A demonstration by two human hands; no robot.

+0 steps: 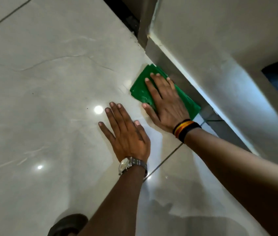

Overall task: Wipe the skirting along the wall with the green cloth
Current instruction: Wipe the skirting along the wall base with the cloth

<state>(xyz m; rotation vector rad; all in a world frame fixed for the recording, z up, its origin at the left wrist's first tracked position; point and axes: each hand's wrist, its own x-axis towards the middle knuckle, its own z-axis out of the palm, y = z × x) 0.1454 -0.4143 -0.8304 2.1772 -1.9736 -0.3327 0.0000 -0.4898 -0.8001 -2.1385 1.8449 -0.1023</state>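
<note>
Left hand (126, 133) braces flat on the floor (49, 82), fingers spread, holding nothing. Right hand (164, 101) presses flat, open, on the cloth (141, 89) at the skirting (177, 68); soft, light, likely bunches, so keep the palm centred.

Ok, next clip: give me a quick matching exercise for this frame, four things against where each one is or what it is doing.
Things:
1. right hand
2. left hand
3. green cloth
4. wristwatch

Places or states:
A. lies on the floor with its far edge against the skirting
B. spread flat on the bare floor tile, holding nothing
C. worn on the left wrist
D. pressed flat on top of the cloth

Pairs: 1-D, 2-B, 3-A, 4-C
</note>
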